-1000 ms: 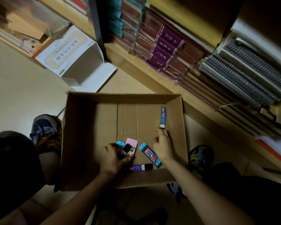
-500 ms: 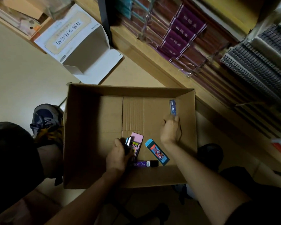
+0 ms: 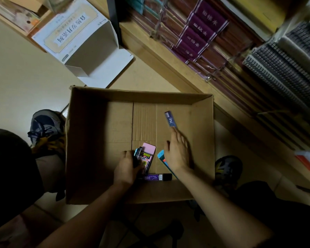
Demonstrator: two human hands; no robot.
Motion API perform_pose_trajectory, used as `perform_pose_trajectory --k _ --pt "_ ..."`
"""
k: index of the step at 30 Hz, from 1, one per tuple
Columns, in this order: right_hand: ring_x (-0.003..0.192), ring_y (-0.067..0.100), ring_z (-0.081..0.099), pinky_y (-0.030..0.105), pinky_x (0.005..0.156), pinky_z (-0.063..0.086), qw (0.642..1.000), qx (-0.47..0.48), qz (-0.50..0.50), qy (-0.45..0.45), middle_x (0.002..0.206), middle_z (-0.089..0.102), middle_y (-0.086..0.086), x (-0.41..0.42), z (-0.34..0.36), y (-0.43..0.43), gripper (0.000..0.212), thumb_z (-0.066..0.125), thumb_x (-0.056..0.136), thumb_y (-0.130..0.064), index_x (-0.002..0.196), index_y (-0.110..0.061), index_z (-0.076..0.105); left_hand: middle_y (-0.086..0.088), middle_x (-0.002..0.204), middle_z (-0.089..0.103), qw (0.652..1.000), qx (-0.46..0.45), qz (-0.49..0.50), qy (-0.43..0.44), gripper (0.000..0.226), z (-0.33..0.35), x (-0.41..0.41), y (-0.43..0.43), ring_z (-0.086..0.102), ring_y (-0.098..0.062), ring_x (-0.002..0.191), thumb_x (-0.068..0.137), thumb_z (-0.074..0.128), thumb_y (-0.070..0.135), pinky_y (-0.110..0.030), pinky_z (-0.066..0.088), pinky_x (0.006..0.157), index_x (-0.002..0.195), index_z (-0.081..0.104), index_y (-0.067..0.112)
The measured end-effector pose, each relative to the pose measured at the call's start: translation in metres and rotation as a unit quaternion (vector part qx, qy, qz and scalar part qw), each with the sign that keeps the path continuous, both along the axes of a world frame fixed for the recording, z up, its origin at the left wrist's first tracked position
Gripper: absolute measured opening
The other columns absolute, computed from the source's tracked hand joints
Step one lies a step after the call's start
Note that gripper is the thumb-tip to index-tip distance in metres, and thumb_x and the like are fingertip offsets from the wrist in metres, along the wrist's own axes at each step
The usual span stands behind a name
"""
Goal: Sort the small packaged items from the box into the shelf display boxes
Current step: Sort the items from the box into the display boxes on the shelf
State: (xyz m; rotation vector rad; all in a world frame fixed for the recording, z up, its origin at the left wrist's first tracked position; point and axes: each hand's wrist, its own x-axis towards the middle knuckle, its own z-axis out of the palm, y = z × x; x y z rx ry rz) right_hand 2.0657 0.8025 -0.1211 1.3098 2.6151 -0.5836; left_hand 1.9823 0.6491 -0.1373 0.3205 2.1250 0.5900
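The right hand (image 3: 177, 154) has drawn back a little toward the person, and the blue packet (image 3: 170, 119) now lies tilted on the floor of the cardboard box (image 3: 202, 140), more to the middle than before. This hand is flat with straight fingers, whose tips touch the packet's near end. The left hand (image 3: 127, 167) grips some dark packets (image 3: 138, 154), just beside a pink packet (image 3: 149, 149) and a purple packet (image 3: 154, 177) in the box.

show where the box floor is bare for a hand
Bare: the cardboard box floor between its left wall and the pink packet, and the far strip beyond the blue packet. Crowded: near middle, around the left hand, right hand and purple packet.
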Motion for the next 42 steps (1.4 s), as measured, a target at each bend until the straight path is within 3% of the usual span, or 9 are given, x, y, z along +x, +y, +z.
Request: perform_pose_trajectory --k 6,10,14,17,22,26,31,37,42 --pt "0.116 0.023 0.042 0.034 0.095 0.042 0.994 -0.016 -0.102 -0.027 0.127 0.043 0.010 -0.017 0.001 0.019 0.044 0.063 0.086 -0.029 0.124 -0.013 0.048 -0.009 0.117 0.056 1.000 0.020 0.020 -0.010 0.043 0.005 -0.006 0.000 0.057 -0.025 0.106 0.083 0.069 0.018 -0.027 0.044 0.082 0.122 0.056 0.008" --pt "0.113 0.023 0.045 0.037 0.096 0.043 0.996 -0.033 -0.070 -0.040 0.121 0.050 0.008 -0.025 0.000 0.022 0.033 0.061 0.087 -0.023 0.117 -0.013 0.053 -0.016 0.122 0.056 0.984 0.080 0.079 -0.139 0.036 0.011 -0.017 -0.001 0.058 -0.027 0.109 0.089 0.061 0.013 -0.031 0.048 0.087 0.122 0.050 0.002" --pt "0.085 0.011 0.059 0.021 0.069 0.048 0.957 -0.242 -0.142 0.077 0.096 0.060 -0.005 -0.025 0.016 0.021 0.022 0.063 0.088 -0.016 0.107 -0.016 0.051 -0.012 0.114 0.061 0.968 0.111 0.131 -0.182 0.029 0.020 -0.034 -0.005 0.060 -0.025 0.103 0.094 0.053 0.013 -0.036 0.048 0.091 0.122 0.045 0.008" --pt "0.075 0.004 0.057 0.012 0.061 0.043 0.907 -0.376 -0.153 0.110 0.087 0.059 -0.009 -0.021 0.033 0.022 0.020 0.066 0.084 -0.008 0.101 -0.015 0.057 -0.009 0.089 0.065 0.947 0.156 0.166 -0.229 0.030 0.030 -0.047 0.001 0.066 -0.014 0.070 0.091 0.057 0.008 -0.031 0.056 0.067 0.117 0.045 0.008" --pt "0.082 0.005 0.057 0.010 0.061 0.043 0.881 -0.467 -0.066 0.043 0.103 0.061 0.000 -0.013 0.064 0.029 0.023 0.057 0.089 -0.003 0.107 -0.016 0.064 -0.003 0.086 0.059 0.944 0.188 0.156 -0.220 0.026 0.047 -0.060 0.012 0.059 -0.013 0.070 0.092 0.057 0.012 -0.024 0.051 0.058 0.114 0.043 0.015" --pt "0.092 0.019 0.060 0.033 0.083 0.049 0.853 -0.519 0.010 0.044 0.108 0.064 0.011 -0.026 0.085 0.026 0.024 0.055 0.089 -0.001 0.100 -0.020 0.065 0.000 0.084 0.062 0.936 0.217 0.092 -0.262 0.020 0.065 -0.068 0.018 0.062 -0.009 0.071 0.095 0.051 0.027 -0.021 0.052 0.060 0.109 0.048 0.015" --pt "0.082 0.018 0.057 0.026 0.070 0.051 0.863 -0.462 -0.099 0.178 0.104 0.058 0.014 -0.050 0.092 0.010 0.038 0.065 0.080 0.006 0.104 -0.013 0.043 0.001 0.097 0.068 0.916 0.248 0.053 -0.310 0.046 0.081 -0.063 0.026 0.068 -0.009 0.083 0.079 0.069 0.030 -0.021 0.052 0.067 0.119 0.050 0.016" --pt "0.073 0.013 0.059 0.012 0.057 0.046 0.851 -0.429 -0.189 0.236 0.092 0.056 0.003 -0.047 0.081 0.013 0.041 0.063 0.087 -0.009 0.120 -0.006 0.039 -0.003 0.085 0.061 0.911 0.248 0.127 -0.304 0.024 0.082 -0.067 0.019 0.063 -0.009 0.066 0.086 0.063 0.010 -0.020 0.055 0.059 0.106 0.053 0.018" --pt "0.111 0.026 0.053 0.034 0.092 0.047 0.978 -0.168 -0.037 -0.119 0.125 0.053 0.012 0.001 0.038 0.009 0.049 0.066 0.084 -0.025 0.125 -0.008 0.046 -0.005 0.084 0.057 0.904 0.249 0.190 -0.290 0.032 0.078 -0.075 0.010 0.057 -0.013 0.067 0.087 0.060 0.007 -0.023 0.053 0.061 0.116 0.046 0.010"
